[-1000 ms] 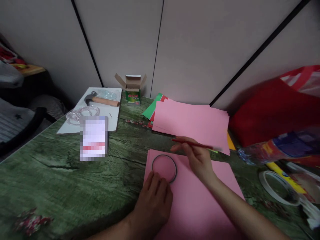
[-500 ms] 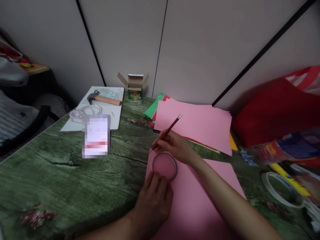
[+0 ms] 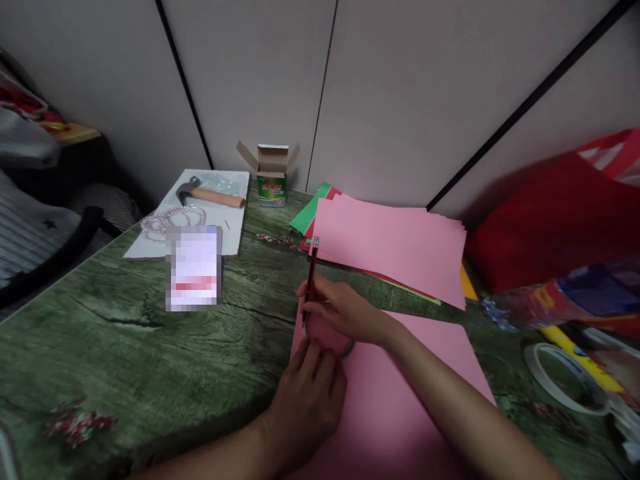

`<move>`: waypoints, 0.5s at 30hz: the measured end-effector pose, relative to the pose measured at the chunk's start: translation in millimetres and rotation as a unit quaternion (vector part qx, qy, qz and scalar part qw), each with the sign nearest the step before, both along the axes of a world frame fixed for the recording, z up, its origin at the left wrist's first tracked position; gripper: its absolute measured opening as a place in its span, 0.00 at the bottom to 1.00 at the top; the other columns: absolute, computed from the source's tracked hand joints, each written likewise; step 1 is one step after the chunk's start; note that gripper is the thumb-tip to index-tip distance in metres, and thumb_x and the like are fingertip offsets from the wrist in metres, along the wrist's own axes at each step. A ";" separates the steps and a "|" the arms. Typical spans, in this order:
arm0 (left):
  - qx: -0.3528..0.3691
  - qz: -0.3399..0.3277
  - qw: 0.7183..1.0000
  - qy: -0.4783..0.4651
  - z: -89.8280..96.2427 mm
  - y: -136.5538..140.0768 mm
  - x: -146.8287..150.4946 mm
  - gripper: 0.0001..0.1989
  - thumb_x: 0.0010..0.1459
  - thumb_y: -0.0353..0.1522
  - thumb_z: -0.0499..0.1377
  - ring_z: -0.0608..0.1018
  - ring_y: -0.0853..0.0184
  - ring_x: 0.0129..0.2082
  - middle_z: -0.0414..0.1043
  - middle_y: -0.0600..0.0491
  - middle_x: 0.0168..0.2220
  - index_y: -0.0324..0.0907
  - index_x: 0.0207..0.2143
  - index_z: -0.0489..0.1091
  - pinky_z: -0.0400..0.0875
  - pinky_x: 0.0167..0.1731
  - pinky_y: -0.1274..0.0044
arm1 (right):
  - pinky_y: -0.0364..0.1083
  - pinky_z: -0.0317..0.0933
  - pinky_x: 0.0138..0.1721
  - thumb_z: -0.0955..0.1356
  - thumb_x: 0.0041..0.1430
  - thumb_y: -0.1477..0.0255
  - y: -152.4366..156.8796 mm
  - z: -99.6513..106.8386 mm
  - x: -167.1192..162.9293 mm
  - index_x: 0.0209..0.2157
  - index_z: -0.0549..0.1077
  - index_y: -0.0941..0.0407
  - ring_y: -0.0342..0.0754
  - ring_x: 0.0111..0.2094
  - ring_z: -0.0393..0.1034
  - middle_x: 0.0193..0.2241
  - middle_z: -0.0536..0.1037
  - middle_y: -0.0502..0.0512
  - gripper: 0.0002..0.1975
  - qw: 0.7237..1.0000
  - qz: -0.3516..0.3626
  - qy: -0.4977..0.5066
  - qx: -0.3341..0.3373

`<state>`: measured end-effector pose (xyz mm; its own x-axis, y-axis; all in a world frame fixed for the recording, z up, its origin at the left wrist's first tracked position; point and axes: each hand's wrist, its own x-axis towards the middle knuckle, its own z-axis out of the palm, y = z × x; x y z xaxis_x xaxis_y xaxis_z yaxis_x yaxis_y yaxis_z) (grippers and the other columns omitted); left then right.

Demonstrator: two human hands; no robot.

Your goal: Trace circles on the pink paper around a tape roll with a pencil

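A pencil (image 3: 312,270) with a dark red and black body stands nearly upright in my right hand (image 3: 347,310), pinched between thumb and fingers. Its lower end is at the left edge of a thin round ring (image 3: 349,351) lying flat on a pink sheet of paper (image 3: 400,407). My left hand (image 3: 310,397) has its fingers curled over the ring's near edge, pressing it to the sheet. Pink paper shows inside the ring. My right hand covers the ring's far part, and I cannot make out any drawn line.
Behind lies a stack of pink paper (image 3: 390,240) over other colours. An open green box (image 3: 272,190) stands near the wall. Left are a phone-like blurred object (image 3: 194,267), a hammer (image 3: 217,197) and bead strings (image 3: 173,219) on a white board. Right are a tape roll (image 3: 560,380) and a plastic bottle (image 3: 560,293).
My right hand has swung the pencil from leaning right to nearly upright, its lower end moving down from the ring's upper left to its left edge. My left hand stays on the ring.
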<state>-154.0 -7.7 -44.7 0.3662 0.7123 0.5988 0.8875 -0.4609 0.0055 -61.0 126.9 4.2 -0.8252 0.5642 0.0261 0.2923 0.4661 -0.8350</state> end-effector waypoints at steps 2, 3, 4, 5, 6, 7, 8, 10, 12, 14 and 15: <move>-0.003 0.002 1.000 0.000 -0.2 0.0 0.3 0.15 0.60 0.23 0.44 0.72 0.59 0.38 0.70 0.46 0.30 0.36 0.32 0.70 0.68 0.41 0.66 | 0.47 0.65 0.37 0.63 0.61 0.76 -1.5 1.2 -1.1 0.40 0.65 0.56 0.48 0.36 0.72 0.34 0.77 0.53 0.05 1.000 0.012 -0.013 0.014; -0.007 0.004 1.000 0.004 -0.3 -0.2 0.5 0.15 0.60 0.23 0.45 0.72 0.59 0.38 0.69 0.46 0.30 0.36 0.31 0.70 0.68 0.41 0.66 | 0.47 0.64 0.37 0.63 0.61 0.76 -2.3 1.9 -1.8 0.40 0.65 0.55 0.48 0.35 0.72 0.34 0.77 0.53 0.05 1.000 0.015 -0.021 0.017; -0.014 0.006 1.000 0.009 -0.5 -0.6 0.7 0.14 0.59 0.23 0.45 0.73 0.58 0.39 0.69 0.47 0.30 0.36 0.31 0.70 0.68 0.41 0.66 | 0.47 0.64 0.37 0.63 0.61 0.76 -3.1 2.8 -2.4 0.40 0.65 0.55 0.48 0.35 0.72 0.34 0.77 0.53 0.05 0.999 0.018 -0.031 0.016; -0.022 0.009 1.000 0.015 -0.6 -1.1 0.8 0.13 0.59 0.23 0.46 0.73 0.58 0.40 0.70 0.47 0.30 0.36 0.31 0.70 0.68 0.42 0.66 | 0.47 0.64 0.36 0.63 0.61 0.76 -3.9 3.7 -3.1 0.40 0.65 0.55 0.48 0.34 0.72 0.33 0.77 0.53 0.05 0.999 0.018 -0.042 0.013; -0.029 0.013 0.999 0.022 -0.8 -1.7 1.0 0.12 0.59 0.23 0.47 0.73 0.57 0.41 0.70 0.46 0.31 0.36 0.32 0.70 0.68 0.41 0.66 | 0.47 0.65 0.36 0.63 0.61 0.77 -4.7 4.5 -3.8 0.40 0.65 0.55 0.48 0.34 0.72 0.33 0.77 0.53 0.06 0.998 0.017 -0.052 0.009; -0.035 0.016 0.999 0.026 -0.8 -2.3 1.1 0.11 0.58 0.23 0.47 0.73 0.56 0.42 0.70 0.45 0.33 0.36 0.33 0.70 0.69 0.41 0.66 | 0.47 0.65 0.35 0.63 0.61 0.77 -5.3 5.1 -4.3 0.40 0.65 0.55 0.49 0.33 0.72 0.32 0.76 0.53 0.06 0.998 0.017 -0.060 0.006; -0.040 0.019 0.999 0.031 -0.6 -2.7 1.2 0.11 0.58 0.23 0.48 0.73 0.55 0.43 0.71 0.45 0.34 0.36 0.34 0.70 0.69 0.41 0.66 | 0.47 0.65 0.35 0.63 0.61 0.77 -5.9 5.6 -4.9 0.40 0.65 0.55 0.49 0.33 0.72 0.32 0.76 0.53 0.06 0.998 0.017 -0.063 0.006; -0.050 0.024 0.998 0.038 0.3 -3.0 1.4 0.09 0.58 0.23 0.49 0.73 0.55 0.44 0.71 0.44 0.36 0.36 0.35 0.69 0.70 0.40 0.67 | 0.47 0.65 0.34 0.62 0.61 0.77 -6.4 5.7 -5.6 0.40 0.65 0.54 0.49 0.32 0.72 0.32 0.76 0.52 0.07 0.998 0.016 -0.062 0.017; -0.060 0.024 0.997 0.045 1.7 -2.5 1.5 0.08 0.57 0.23 0.50 0.74 0.56 0.42 0.71 0.44 0.35 0.36 0.34 0.69 0.71 0.38 0.67 | 0.47 0.65 0.34 0.62 0.60 0.77 -5.9 4.7 -5.8 0.40 0.65 0.54 0.49 0.32 0.72 0.32 0.76 0.53 0.07 0.998 0.010 -0.056 0.031; -0.071 0.022 0.996 0.051 3.0 -1.9 1.4 0.08 0.56 0.22 0.51 0.74 0.57 0.39 0.71 0.45 0.34 0.36 0.34 0.68 0.72 0.36 0.68 | 0.48 0.65 0.35 0.63 0.60 0.77 -4.2 2.8 -5.4 0.40 0.65 0.54 0.50 0.33 0.72 0.33 0.76 0.53 0.06 0.998 0.002 -0.048 0.035; -0.075 0.023 0.996 0.053 3.5 -1.7 1.3 0.08 0.55 0.22 0.51 0.75 0.57 0.39 0.71 0.44 0.35 0.36 0.34 0.68 0.72 0.35 0.68 | 0.48 0.65 0.35 0.63 0.60 0.77 -2.9 1.6 -5.0 0.39 0.65 0.54 0.50 0.34 0.72 0.33 0.76 0.54 0.06 0.999 -0.001 -0.042 0.034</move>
